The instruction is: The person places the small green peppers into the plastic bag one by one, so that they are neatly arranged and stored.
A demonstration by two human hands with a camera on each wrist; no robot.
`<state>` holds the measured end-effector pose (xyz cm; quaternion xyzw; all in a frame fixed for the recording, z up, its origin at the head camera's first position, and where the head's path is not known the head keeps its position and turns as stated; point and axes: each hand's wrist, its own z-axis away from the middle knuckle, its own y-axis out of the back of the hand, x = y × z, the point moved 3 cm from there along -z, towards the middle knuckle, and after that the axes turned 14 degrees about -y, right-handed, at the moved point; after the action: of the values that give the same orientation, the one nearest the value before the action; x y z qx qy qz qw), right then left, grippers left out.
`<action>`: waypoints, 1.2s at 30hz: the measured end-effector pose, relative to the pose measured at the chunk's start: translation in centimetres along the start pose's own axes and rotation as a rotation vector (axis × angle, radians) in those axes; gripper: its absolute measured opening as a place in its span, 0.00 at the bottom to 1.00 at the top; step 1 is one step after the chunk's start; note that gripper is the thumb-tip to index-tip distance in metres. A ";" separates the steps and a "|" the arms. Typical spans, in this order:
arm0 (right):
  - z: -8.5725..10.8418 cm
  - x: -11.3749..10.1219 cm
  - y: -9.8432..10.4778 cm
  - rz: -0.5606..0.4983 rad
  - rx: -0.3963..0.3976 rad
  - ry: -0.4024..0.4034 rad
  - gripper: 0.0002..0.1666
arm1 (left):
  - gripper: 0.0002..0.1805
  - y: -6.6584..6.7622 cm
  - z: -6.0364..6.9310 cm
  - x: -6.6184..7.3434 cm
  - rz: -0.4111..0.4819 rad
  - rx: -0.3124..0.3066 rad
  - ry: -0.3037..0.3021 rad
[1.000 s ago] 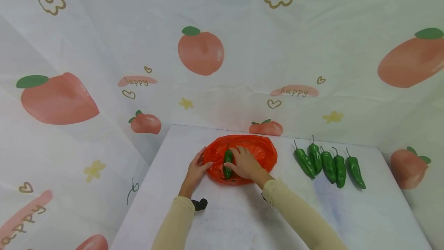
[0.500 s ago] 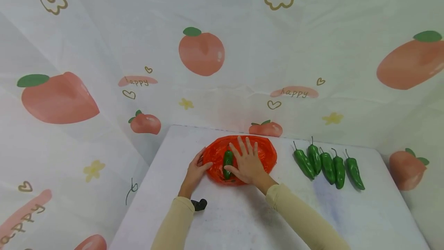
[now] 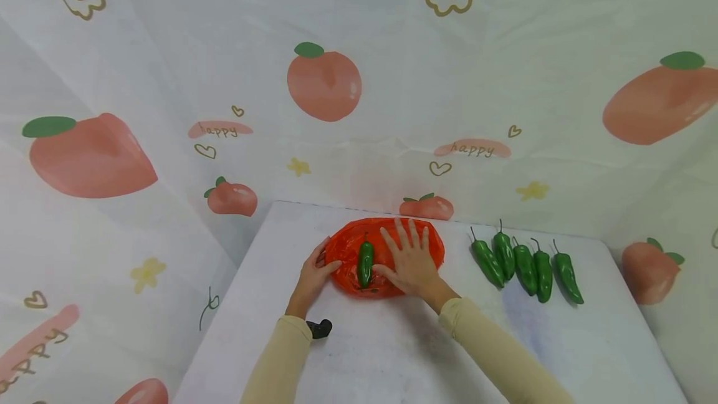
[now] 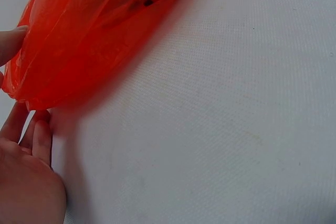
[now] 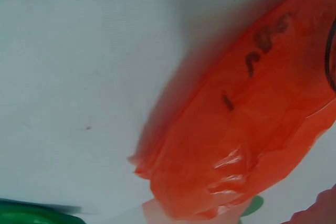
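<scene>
A red plastic bag [image 3: 343, 243] lies spread open on the table, its rim standing up. One green chili pepper [image 3: 366, 265] rests inside it, left of the middle, stem pointing away. My left hand [image 3: 312, 277] holds the bag's left edge, thumb on the inner side and fingers outside; in the left wrist view the hand [image 4: 29, 184] is below the rim. My right hand [image 3: 415, 267] is spread over the bag's right half, fingers apart, holding nothing. Whether it touches the bag cannot be told. In the right wrist view the bag's side [image 5: 252, 124] carries black marks.
Several green chili peppers [image 3: 525, 269] lie in a row on the white table [image 3: 392, 354] to the right of the bag. A small black object [image 3: 321, 329] shows beside the left wrist. A white cloth with printed fruit [image 3: 325, 86] hangs behind.
My right hand has let go of the green chili pepper, spread its fingers and moved right. The pepper stays in the bag; the left hand keeps its place.
</scene>
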<state>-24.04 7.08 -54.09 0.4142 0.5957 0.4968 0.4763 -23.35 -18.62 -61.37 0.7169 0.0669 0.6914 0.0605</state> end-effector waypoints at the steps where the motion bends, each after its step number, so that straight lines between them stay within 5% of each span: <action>1: 0.0 0.1 0.1 -0.004 0.004 -0.003 0.56 | 0.39 0.0 0.0 0.0 0.001 0.000 0.000; 9: 0.5 1.5 0.2 0.003 0.067 -0.009 0.54 | 0.40 0.1 0.0 0.1 -0.002 -0.003 0.002; 36: 2.0 7.9 0.0 -0.002 0.023 -0.173 0.54 | 0.40 0.4 0.0 0.1 -0.041 0.001 -0.013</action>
<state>-23.69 15.11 -55.43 0.4602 0.5586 0.4517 0.5217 -23.32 -19.00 -61.16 0.7198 0.0815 0.6853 0.0750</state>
